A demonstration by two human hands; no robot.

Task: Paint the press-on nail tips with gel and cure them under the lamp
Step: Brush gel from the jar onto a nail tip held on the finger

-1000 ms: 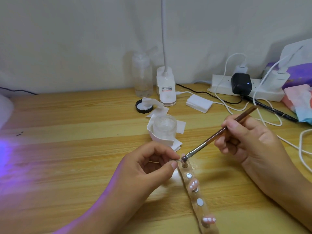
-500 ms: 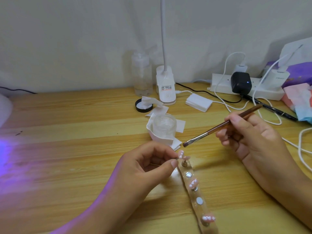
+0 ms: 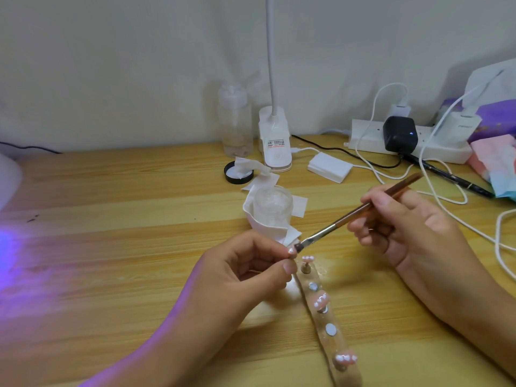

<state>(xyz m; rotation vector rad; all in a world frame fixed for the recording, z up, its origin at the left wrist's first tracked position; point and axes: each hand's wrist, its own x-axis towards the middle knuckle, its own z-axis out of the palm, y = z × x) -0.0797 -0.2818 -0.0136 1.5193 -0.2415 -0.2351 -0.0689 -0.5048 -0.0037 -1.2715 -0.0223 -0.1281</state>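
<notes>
My left hand (image 3: 248, 272) pinches a small pink nail tip (image 3: 291, 250) between thumb and forefinger, just above the table. My right hand (image 3: 405, 233) grips a brown-handled gel brush (image 3: 360, 212), and its bristles touch that nail tip. A clear holder strip (image 3: 332, 319) lies on the table below, running toward me. It carries three pink decorated tips on stands, one at the far end (image 3: 308, 258), one in the middle (image 3: 321, 300) and one near me (image 3: 345, 358). The curing lamp (image 3: 8, 180) is a white shape at the left edge, casting purple light on the wood.
A glass jar (image 3: 272, 205) wrapped in white wipes stands behind my left hand. Farther back are a black lid (image 3: 237, 174), a clear bottle (image 3: 236, 121), a white clip lamp base (image 3: 275, 143), a pad stack (image 3: 329, 170), a power strip (image 3: 410, 141) with cables, and a pen (image 3: 452, 177).
The brush lifted away from the holder strip's far tip, then came back down to the nail tip pinched in my left hand. My left hand has risen slightly.
</notes>
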